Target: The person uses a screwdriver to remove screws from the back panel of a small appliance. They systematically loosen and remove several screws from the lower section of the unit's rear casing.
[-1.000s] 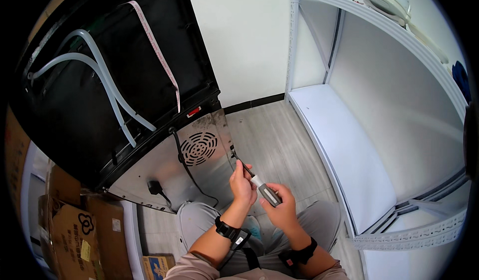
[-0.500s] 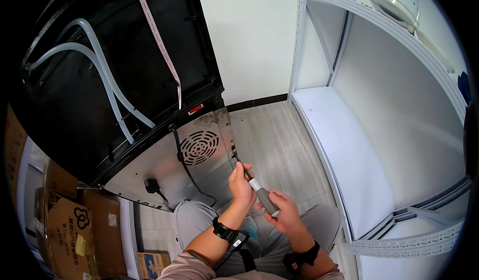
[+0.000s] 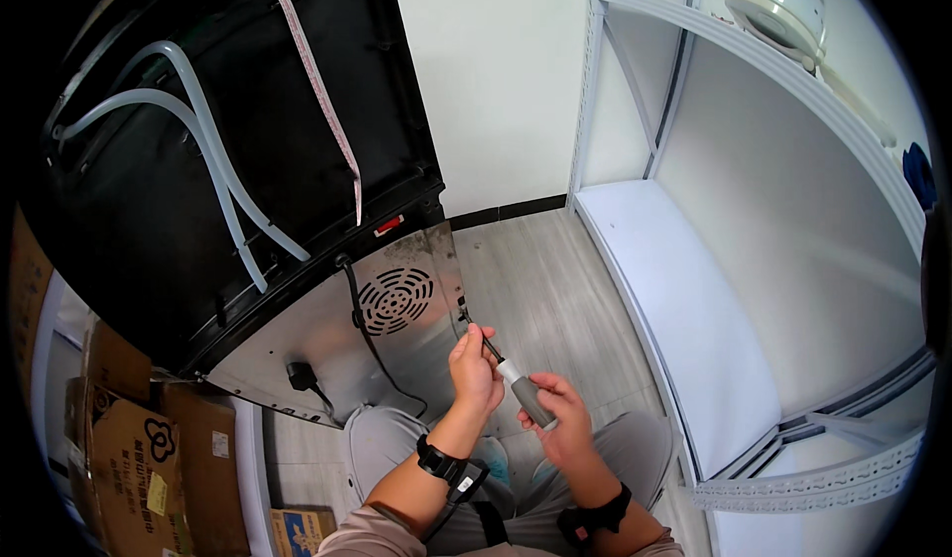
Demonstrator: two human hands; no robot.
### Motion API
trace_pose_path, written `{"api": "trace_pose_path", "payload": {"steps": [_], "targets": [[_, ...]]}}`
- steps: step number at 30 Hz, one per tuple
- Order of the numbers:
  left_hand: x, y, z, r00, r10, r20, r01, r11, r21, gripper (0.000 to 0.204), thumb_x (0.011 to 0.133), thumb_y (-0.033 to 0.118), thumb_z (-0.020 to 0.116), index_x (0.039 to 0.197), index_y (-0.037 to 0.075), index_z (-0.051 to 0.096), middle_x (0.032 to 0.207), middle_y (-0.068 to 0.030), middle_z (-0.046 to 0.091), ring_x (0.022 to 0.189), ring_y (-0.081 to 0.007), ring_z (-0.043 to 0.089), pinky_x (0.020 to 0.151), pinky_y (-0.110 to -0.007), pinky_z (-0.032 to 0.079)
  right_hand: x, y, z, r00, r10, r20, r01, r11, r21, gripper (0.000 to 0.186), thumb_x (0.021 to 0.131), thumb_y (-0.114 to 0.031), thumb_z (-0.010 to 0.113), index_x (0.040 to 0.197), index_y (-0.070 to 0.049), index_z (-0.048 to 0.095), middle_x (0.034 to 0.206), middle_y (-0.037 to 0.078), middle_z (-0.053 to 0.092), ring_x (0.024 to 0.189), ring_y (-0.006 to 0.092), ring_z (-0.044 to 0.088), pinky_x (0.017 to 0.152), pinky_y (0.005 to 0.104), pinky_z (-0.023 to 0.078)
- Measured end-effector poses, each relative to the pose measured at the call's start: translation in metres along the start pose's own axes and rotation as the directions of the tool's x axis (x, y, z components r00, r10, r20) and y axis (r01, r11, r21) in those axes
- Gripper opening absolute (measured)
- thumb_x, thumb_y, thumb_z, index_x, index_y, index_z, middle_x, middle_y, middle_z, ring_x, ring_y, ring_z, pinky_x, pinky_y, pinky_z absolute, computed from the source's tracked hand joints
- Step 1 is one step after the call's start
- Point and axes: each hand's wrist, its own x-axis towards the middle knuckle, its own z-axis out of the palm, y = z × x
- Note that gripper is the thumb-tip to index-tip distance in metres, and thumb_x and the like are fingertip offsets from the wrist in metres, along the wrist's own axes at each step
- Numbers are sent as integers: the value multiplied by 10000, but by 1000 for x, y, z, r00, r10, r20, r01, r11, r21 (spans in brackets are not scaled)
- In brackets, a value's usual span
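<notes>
Grey floor (image 3: 531, 269), curled hands (image 3: 476, 371) (image 3: 565, 424) gripping screwdriver (image 3: 533, 399)

Dusty-pink sleeves (image 3: 365, 535), grey trousers (image 3: 635, 450), a pair of broad black wrist straps (image 3: 437, 459).

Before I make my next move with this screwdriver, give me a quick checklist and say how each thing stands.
1. Right hand gripping the screwdriver handle: ok, fingers wrapped on it.
2. Left hand guiding the narrow end: ok, fingertips are at it.
3. Tip firmly seated: cannot tell; it points toward the right edge of the metal panel, but the contact is too small to see.
4. Black cord clear of both hands: ok, it hangs to their left.
5. Power disconnected: cannot tell; a black plug shows against the panel, but its connection is unclear.
</notes>
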Motion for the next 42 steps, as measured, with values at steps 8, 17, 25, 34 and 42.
{"api": "trace_pose_path", "payload": {"steps": [8, 17, 25, 34, 42], "targets": [[3, -4, -3, 999, 51, 9, -51, 998, -49, 303, 1036, 280, 469, 964, 22, 609, 559, 77, 335, 466, -56, 283, 432, -241, 237, 4, -6, -9, 923, 293, 250, -329, 937, 119, 342, 978, -178, 489, 1271, -8, 537, 931, 189, 662, 567, 155, 523, 501, 266, 407], [16, 18, -10, 998, -34, 50, 43, 979, -201, 256, 1022, 277, 471, 1029, 56, 600, 570, 83, 240, 472, -58, 222, 425, -233, 190, 1, -4, 0, 987, 133, 94, -117, 980, -159, 341, 954, -120, 521, 1268, 10, 552, 897, 140, 662, 542, 91, 442, 474, 222, 336], [19, 22, -8, 993, -101, 56, 111, 963, -245, 199, 1011, 244, 509, 1002, 67, 598, 573, 84, 257, 473, -58, 228, 422, -234, 205, -2, -7, -1, 992, 97, 85, -80, 980, -184, 322, 939, -97, 537, 1238, 12, 582, 874, 120, 670, 567, 72, 467, 480, 207, 347], [21, 19, -10, 996, -69, 64, 85, 957, -278, 168, 998, 206, 540, 951, 52, 589, 565, 74, 281, 458, -60, 240, 420, -243, 199, -6, -14, -1, 998, 37, 56, -19, 956, -293, 321, 915, -84, 564, 1218, 14, 604, 850, 113, 685, 570, 66, 503, 467, 206, 362], [18, 17, -9, 998, -43, 38, 51, 965, -257, 198, 1006, 222, 494, 864, 92, 541, 568, 66, 296, 461, -67, 238, 422, -248, 197, -12, -20, -3, 993, -96, 67, 117, 852, -510, 307, 896, -90, 610, 1180, 26, 619, 862, 98, 699, 645, 84, 578, 609, 239, 457]]}}
